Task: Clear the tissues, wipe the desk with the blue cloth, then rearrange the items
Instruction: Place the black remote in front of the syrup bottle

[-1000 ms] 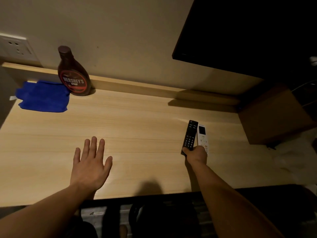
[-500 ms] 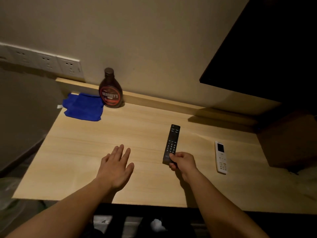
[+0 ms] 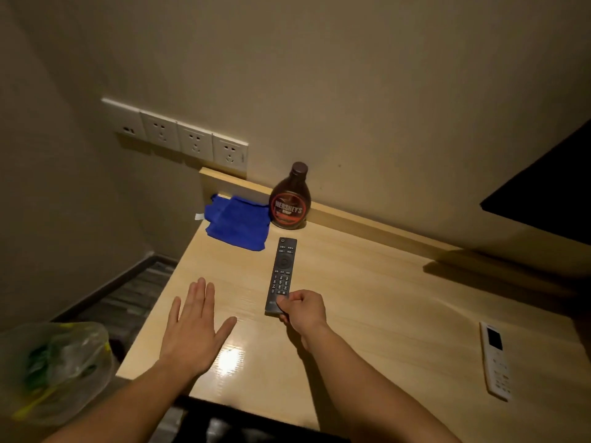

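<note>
Desk (image 3: 383, 314): one cloth (image 3: 236, 225), one bottle (image 3: 290, 206), one white remote (image 3: 495, 359); right hand (image 3: 303, 310) pinches black remote (image 3: 281, 273); left hand (image 3: 192, 330) splayed.

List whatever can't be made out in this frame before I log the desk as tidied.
Head view only.
Near end of the black remote: covered by the right hand; lifted or lying on the desk, unclear.
Contents of the plastic bag, lower left: blurred behind the film.
Button labels on the white remote: too small.
Rest of the dark panel, upper right: cut off by the frame edge.
</note>
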Action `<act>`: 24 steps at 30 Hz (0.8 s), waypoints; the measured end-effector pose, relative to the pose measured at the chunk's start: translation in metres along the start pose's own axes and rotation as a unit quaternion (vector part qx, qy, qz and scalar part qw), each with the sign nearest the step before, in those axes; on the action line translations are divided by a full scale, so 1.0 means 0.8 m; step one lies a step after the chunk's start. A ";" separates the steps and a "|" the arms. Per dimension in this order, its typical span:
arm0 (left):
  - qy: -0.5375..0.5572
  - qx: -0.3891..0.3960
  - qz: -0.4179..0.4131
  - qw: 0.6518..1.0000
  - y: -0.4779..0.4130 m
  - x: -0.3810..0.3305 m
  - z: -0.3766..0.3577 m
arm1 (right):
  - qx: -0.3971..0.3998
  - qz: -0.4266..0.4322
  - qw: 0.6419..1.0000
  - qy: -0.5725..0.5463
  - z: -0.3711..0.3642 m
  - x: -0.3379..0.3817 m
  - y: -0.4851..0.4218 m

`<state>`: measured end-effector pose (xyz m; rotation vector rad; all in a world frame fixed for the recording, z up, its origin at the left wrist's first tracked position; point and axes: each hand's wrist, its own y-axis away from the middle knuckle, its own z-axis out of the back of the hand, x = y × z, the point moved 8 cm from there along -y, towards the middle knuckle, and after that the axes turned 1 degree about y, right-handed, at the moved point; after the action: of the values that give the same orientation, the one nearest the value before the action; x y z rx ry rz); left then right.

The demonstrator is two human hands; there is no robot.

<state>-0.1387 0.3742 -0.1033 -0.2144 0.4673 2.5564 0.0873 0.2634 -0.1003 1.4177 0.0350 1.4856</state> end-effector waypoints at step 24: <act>-0.030 0.037 0.004 0.999 -0.013 0.004 -0.014 | -0.107 0.104 0.979 0.138 -0.059 0.062 -0.013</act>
<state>-0.1350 0.3799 -0.1174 -0.1093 0.5389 2.5405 0.0700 0.3285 -0.0854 1.0595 -0.1002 1.7939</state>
